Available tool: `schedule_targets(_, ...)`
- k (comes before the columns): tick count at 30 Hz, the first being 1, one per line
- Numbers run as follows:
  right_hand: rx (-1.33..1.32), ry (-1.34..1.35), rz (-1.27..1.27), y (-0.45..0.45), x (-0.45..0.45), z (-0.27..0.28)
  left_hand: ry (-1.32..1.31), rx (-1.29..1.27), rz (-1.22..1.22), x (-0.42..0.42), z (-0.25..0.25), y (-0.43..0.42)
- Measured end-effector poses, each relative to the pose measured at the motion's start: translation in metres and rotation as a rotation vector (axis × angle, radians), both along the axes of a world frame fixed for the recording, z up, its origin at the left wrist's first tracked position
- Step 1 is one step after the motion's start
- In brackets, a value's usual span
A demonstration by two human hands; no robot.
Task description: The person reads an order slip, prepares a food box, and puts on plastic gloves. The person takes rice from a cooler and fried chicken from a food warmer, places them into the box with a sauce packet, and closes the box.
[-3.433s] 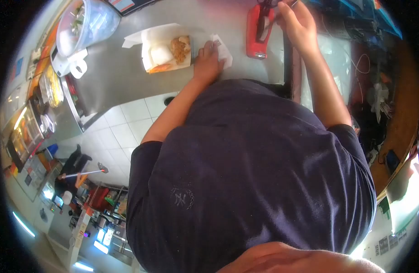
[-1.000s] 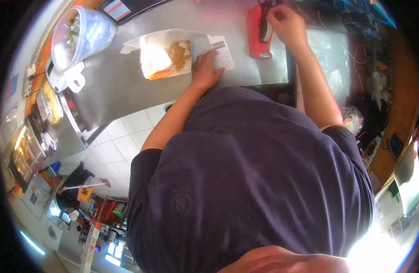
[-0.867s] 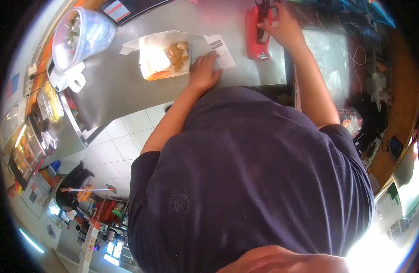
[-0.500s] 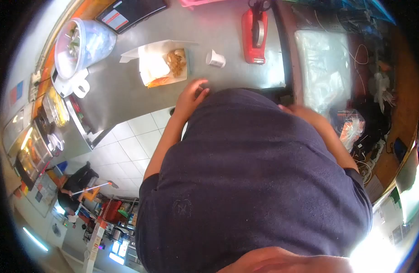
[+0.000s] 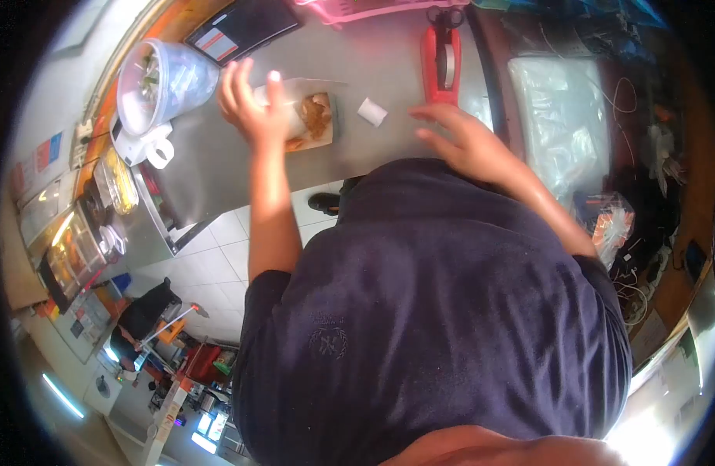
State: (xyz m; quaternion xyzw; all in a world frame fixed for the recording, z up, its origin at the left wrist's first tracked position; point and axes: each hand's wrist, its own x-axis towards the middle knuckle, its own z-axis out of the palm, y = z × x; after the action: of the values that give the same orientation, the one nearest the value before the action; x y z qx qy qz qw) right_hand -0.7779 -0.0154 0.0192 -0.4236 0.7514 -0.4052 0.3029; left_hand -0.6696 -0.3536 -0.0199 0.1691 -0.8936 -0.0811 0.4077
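An open paper food box (image 5: 319, 140) with brown, fried-looking food (image 5: 316, 114) in it lies on the metal counter. My left hand (image 5: 253, 105) is over the box's left side, fingers spread and thumb apart, hiding part of it. Whether it touches the box I cannot tell. To the right of the box is a small white cylinder (image 5: 371, 112), like a little cup or roll, lying on its side. My right hand (image 5: 470, 144) hovers near the front end of a red tape dispenser (image 5: 440, 70), its fingers apart and nothing in them.
A translucent bucket (image 5: 167, 85) stands at the left, a dark tablet-like screen (image 5: 241, 29) behind it. A pink basket (image 5: 350, 9) is at the back. Stacked clear plastic bags (image 5: 559, 116) lie at the right. A person (image 5: 144, 314) holds a long-handled tool in the background.
My left hand has risen from beside my body to the food box. My right hand has come forward from my side toward the tape dispenser. The view has shifted slightly.
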Motion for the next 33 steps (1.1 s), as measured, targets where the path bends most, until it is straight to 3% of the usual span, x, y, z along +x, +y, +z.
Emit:
schedule_targets(3, -0.124, 0.063, 0.068, -0.063, 0.003, 0.006, -0.553, 0.481, 0.201, 0.024, -0.027, -0.072)
schedule_targets(6, -0.223, 0.243, 0.000, -0.125, 0.003, -0.024, -0.870, 0.130, 0.215, 0.038, 0.003, -0.056)
schedule_targets(7, -0.240, 0.323, -0.024, -0.141, 0.006, -0.039, -0.794, 0.209, 0.188, 0.046, 0.003, -0.049)
schedule_targets(9, -0.099, 0.181, 0.038, -0.163, 0.014, -0.066, -0.788, 0.472, 0.124, 0.064, -0.002, -0.036)
schedule_targets(10, -0.026, 0.107, 0.070, -0.173, 0.024, -0.078, -0.717, 0.367, 0.010, 0.077, -0.016, -0.036)
schedule_targets(13, 0.157, -0.147, 0.161, -0.178, 0.055, -0.115, -0.634, 0.266, 0.016, 0.113, -0.075, -0.031)
schedule_targets(14, 0.086, -0.007, 0.105, -0.178, 0.067, -0.132, -0.576, 0.281, 0.008, 0.115, -0.085, -0.030)
schedule_targets(16, -0.051, 0.261, -0.011, -0.178, 0.098, -0.163, -0.446, 0.768, -0.009, 0.118, -0.089, -0.028)
schedule_targets(17, 0.002, 0.246, -0.079, -0.183, 0.109, -0.169, -0.378, 1.009, -0.024, 0.120, -0.090, -0.032)
schedule_targets(19, 0.111, 0.220, -0.228, -0.193, 0.122, -0.178, -0.324, 1.028, -0.138, 0.123, -0.121, -0.050)
schedule_targets(22, 0.110, -0.114, -0.340, -0.202, 0.129, -0.170, -0.330, 1.117, -0.327, 0.121, -0.151, -0.073)
schedule_targets(24, 0.098, -0.055, -0.403, -0.209, 0.135, -0.182, -0.300, 1.109, -0.350, 0.125, -0.153, -0.072)
schedule_targets(25, 0.090, -0.023, -0.432, -0.212, 0.138, -0.187, -0.388, 1.241, -0.440, 0.128, -0.152, -0.080)
schedule_targets(28, 0.009, -0.102, -0.455, -0.213, 0.136, -0.163, -0.468, 0.731, -0.475, 0.136, -0.115, -0.088)
schedule_targets(31, -0.015, 0.192, -0.383, -0.202, 0.140, -0.122, -0.722, 0.293, -0.471, 0.139, -0.053, -0.091)
schedule_targets(33, 0.104, 0.490, -0.301, -0.199, 0.137, -0.104, -0.589, 0.167, -0.643, 0.139, -0.059, -0.101)
